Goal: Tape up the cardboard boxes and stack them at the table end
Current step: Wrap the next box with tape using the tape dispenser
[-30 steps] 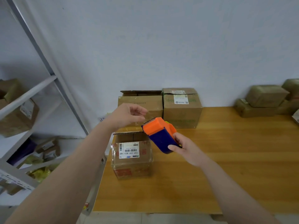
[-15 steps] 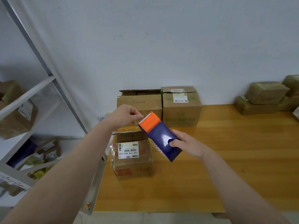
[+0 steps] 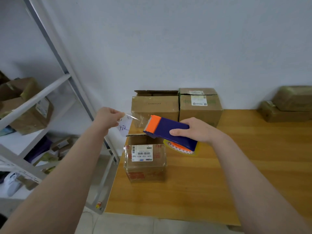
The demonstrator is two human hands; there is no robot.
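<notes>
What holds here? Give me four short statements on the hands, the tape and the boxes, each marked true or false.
1. The right hand grips the tape dispenser. True.
2. The left hand holds nothing. False: it pinches the end of the clear tape that runs to the dispenser.
3. The small box in front is sealed on top. False: its top is open.
4. The left back box and the right back box stand side by side at the wall. True.
</notes>
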